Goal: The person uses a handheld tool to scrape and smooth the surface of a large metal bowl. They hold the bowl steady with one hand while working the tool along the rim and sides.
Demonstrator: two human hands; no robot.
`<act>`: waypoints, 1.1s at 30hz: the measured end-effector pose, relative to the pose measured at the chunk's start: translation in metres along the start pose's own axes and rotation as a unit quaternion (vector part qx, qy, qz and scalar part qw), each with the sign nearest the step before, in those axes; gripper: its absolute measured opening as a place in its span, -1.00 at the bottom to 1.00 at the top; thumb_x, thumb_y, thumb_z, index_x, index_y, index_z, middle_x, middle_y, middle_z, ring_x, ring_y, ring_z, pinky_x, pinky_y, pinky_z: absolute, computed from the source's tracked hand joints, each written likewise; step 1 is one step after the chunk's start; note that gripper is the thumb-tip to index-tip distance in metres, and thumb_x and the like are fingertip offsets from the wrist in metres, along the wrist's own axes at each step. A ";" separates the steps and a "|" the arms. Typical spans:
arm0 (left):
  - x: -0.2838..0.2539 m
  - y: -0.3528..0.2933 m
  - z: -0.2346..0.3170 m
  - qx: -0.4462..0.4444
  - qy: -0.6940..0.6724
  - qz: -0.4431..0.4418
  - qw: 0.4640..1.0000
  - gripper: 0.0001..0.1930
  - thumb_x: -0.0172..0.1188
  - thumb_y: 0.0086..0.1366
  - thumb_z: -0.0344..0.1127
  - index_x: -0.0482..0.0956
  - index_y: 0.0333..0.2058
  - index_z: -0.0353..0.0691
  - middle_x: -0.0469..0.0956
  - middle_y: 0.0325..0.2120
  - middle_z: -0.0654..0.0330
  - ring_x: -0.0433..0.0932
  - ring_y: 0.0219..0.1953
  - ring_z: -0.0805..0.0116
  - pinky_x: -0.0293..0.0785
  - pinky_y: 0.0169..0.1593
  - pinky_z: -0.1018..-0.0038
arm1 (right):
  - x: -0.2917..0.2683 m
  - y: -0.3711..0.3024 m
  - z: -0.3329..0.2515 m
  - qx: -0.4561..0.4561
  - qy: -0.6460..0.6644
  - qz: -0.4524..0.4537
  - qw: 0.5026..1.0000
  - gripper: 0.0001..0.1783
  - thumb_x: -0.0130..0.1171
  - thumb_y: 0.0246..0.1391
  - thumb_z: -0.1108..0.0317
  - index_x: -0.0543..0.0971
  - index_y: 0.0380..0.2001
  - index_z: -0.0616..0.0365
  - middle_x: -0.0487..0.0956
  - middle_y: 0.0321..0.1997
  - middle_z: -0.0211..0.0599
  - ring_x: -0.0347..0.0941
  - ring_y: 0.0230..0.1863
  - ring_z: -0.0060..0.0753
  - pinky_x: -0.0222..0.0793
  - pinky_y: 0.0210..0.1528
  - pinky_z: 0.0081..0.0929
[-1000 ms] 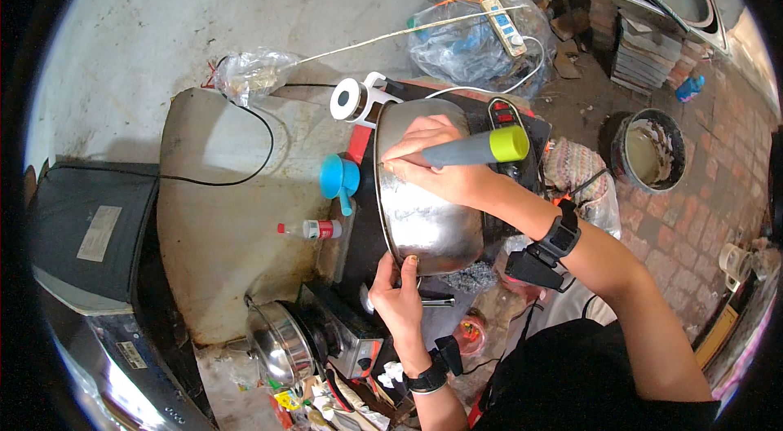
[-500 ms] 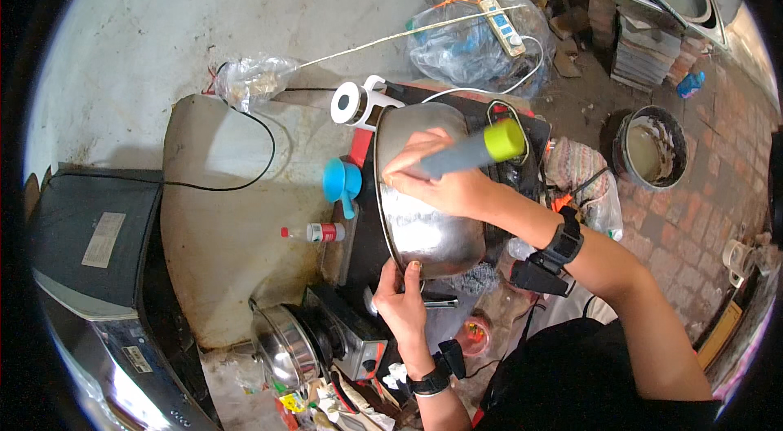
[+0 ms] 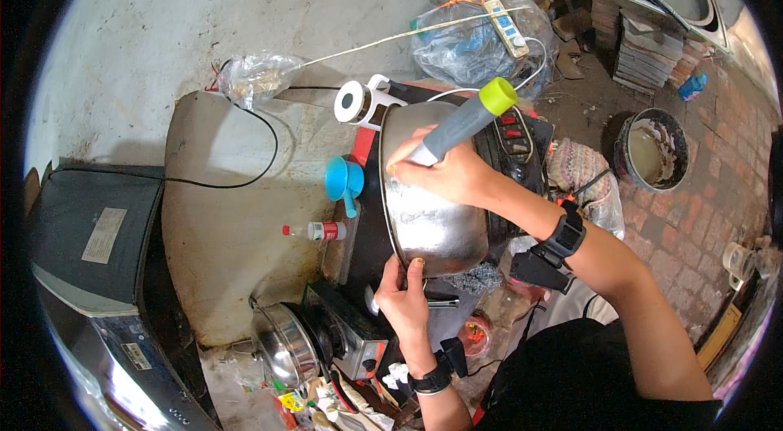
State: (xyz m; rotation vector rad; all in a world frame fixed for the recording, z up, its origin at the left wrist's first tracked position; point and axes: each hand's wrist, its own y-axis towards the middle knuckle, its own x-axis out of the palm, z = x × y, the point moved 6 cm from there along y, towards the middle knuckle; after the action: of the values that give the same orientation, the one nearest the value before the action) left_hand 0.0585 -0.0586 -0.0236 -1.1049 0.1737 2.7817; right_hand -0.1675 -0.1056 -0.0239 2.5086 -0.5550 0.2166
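Centre of frame: steel bowl (image 3: 432,211) tipped on its side over a dark appliance. Left hand (image 3: 404,300), lower centre, fingers clamped on the bowl's lower rim. Right hand (image 3: 449,174) fingers wrapped around a grey tool with a lime-green cap (image 3: 465,125), tip against the bowl's surface. Blue funnel (image 3: 342,180) just left of the bowl.

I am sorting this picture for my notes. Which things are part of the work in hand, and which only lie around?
In use:
- steel bowl, steadied at its near rim by the left hand
- grey tool with green cap, held by the right hand

Lying about:
- blue funnel
- small bottle
- white tape roll
- power strip
- bucket
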 end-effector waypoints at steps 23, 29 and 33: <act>-0.001 0.000 0.003 0.002 0.015 -0.001 1.000 -0.75 0.25 0.32 -0.44 0.58 -0.07 -0.44 0.63 -0.37 0.26 0.51 -0.33 0.57 0.46 -0.22 0.56 | -0.002 -0.001 0.014 0.061 0.058 0.016 0.996 -0.89 0.25 0.10 0.39 0.64 -0.40 0.22 0.57 -0.55 -0.38 0.49 -0.46 -0.54 0.40 -0.37 -0.47; 0.001 -0.001 0.002 -0.002 0.011 0.001 1.000 -0.74 0.25 0.32 -0.44 0.58 -0.06 -0.45 0.63 -0.37 0.24 0.51 -0.33 0.56 0.46 -0.22 0.56 | -0.002 -0.001 0.008 0.026 0.015 -0.011 0.999 -0.89 0.25 0.09 0.39 0.64 -0.40 0.21 0.58 -0.53 -0.36 0.49 -0.45 -0.53 0.41 -0.36 -0.47; 0.000 0.000 0.002 0.004 0.005 0.000 1.000 -0.74 0.25 0.32 -0.44 0.58 -0.05 -0.44 0.63 -0.36 0.26 0.52 -0.33 0.57 0.46 -0.22 0.57 | -0.002 -0.002 0.008 0.058 0.041 -0.015 0.997 -0.90 0.26 0.08 0.40 0.64 -0.41 0.21 0.59 -0.52 -0.35 0.51 -0.44 -0.52 0.42 -0.35 -0.46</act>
State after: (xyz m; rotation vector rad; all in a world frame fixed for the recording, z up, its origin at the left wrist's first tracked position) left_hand 0.0575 -0.0581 -0.0224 -1.1172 0.1867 2.7735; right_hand -0.1678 -0.1078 -0.0326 2.6042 -0.4843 0.3480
